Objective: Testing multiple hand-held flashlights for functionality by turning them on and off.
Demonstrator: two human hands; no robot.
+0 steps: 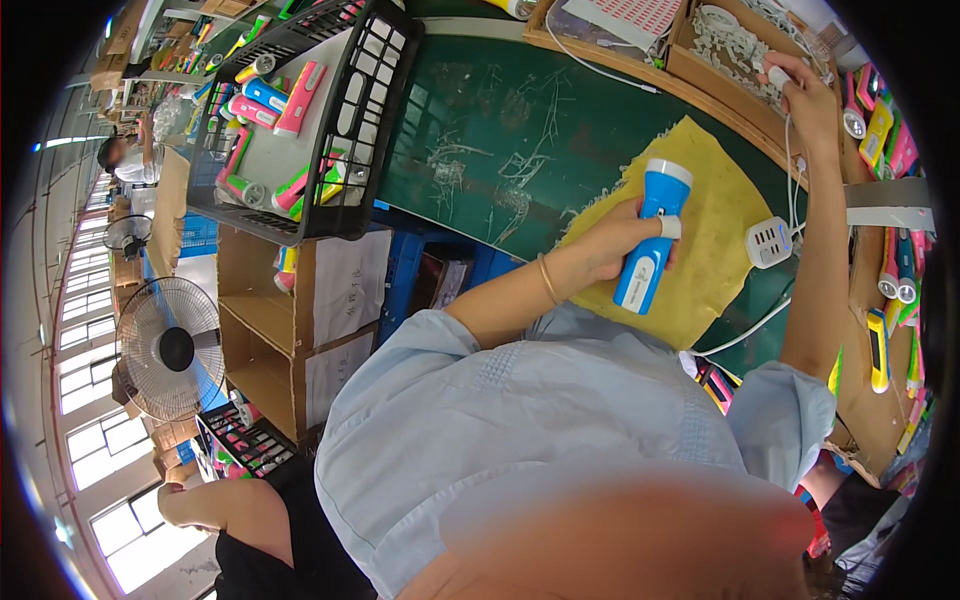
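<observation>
My left hand (622, 240) is wrapped round a blue-and-white flashlight (655, 195), its lamp end pointing away from me. A white band covers part of the thumb. The flashlight is above a yellow cloth (705, 170) on the green tabletop. My right hand (808, 98) reaches to the far right, fingers pinched together at the edge of a cardboard box (705, 78) of small white parts (735, 40). Something white shows at its fingertips; whether it is a part or a finger cover I cannot tell. A white cable (788, 150) runs below that hand.
A black crate (375, 90) of colourful flashlights stands at the far left. A white multi-port charger (768, 243) sits by the cloth's right edge. More flashlights (878, 350) line the right side. Cardboard shelves (265, 310) and a fan (172, 348) are at left.
</observation>
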